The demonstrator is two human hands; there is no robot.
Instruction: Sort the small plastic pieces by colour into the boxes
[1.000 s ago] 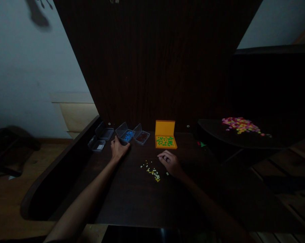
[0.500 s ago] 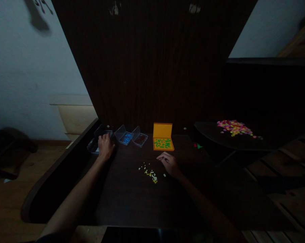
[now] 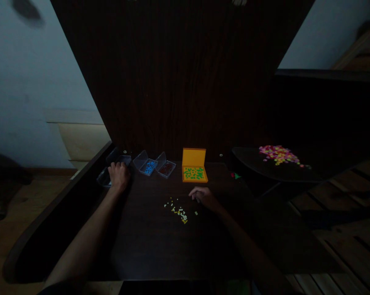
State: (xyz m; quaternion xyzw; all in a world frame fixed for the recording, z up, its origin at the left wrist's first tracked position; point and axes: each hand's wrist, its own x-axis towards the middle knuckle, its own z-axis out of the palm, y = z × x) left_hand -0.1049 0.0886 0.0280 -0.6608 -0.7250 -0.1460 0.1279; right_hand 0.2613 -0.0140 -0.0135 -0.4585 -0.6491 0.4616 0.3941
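At the far left of the dark desk, my left hand (image 3: 119,177) bends its fingers down over a clear plastic box (image 3: 103,178). The fingertips are hidden, so what they grip cannot be made out. My right hand (image 3: 204,197) lies low over the desk in front of an open yellow case (image 3: 194,157) with green pieces in it. Its fingers are curled together, pointing left, and anything between them is hidden. To its left are scattered small white and yellow pieces (image 3: 180,214), with a single pale piece (image 3: 196,213) nearer the hand.
Two open clear boxes stand at the back, one with blue pieces (image 3: 150,167), the other with dark reddish pieces (image 3: 167,168). A green and red item (image 3: 236,175) lies right of the case. Pink and yellow pieces (image 3: 280,155) are heaped on a side shelf (image 3: 255,166).
The camera view has shifted slightly, so the desk items appear further left. My left hand stays at the clear box. My right hand stays by the yellow case, its fingers slightly more curled.
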